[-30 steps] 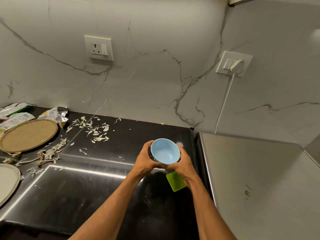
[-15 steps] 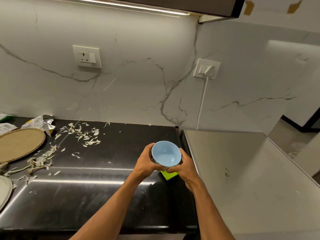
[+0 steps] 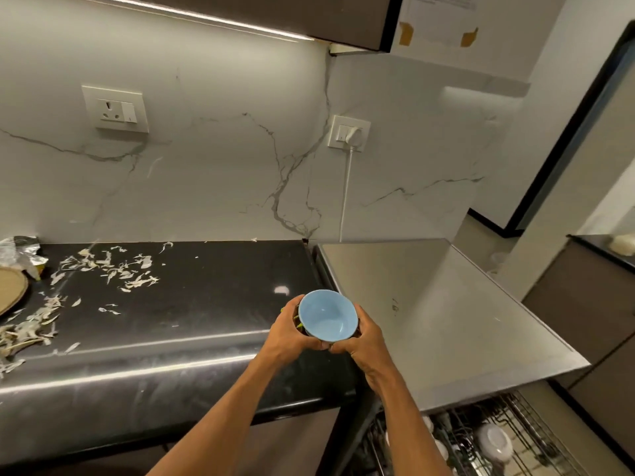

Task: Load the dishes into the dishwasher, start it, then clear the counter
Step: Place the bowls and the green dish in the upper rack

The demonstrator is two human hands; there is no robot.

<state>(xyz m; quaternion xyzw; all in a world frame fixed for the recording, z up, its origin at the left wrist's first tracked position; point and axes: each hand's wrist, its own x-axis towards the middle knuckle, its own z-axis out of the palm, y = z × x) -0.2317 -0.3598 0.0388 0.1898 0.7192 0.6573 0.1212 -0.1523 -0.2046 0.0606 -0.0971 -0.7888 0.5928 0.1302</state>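
Holding a light blue bowl point(image 3: 326, 316) between them, the left hand point(image 3: 287, 338) and right hand point(image 3: 364, 341) curl their fingers around its sides, fingertips meeting under its near edge; the bowl sits upright and looks empty, raised over the right end of the black counter point(image 3: 192, 304), just beside the steel appliance top point(image 3: 429, 304). The underside of the bowl is hidden by the fingers; a dark shape and slivers of green point(image 3: 299, 325) show beneath it at the left hand, but what they belong to cannot be told. Below the steel top, the dishwasher rack point(image 3: 481, 438) is cut off by the lower frame edge; a white dish point(image 3: 494, 441) lies in it, other pieces too blurred to name. At the left edge, a round tan mat point(image 3: 10, 290) and a crumpled foil packet point(image 3: 20, 252) are only partly in view; pale vegetable scraps point(image 3: 113, 269) lie scattered on the counter near them. A sheet of paper point(image 3: 436, 18) taped to the wall carries lines of print too small to read; no brand or label is legible on the wall socket point(image 3: 115, 109) or the plugged outlet point(image 3: 348, 134).
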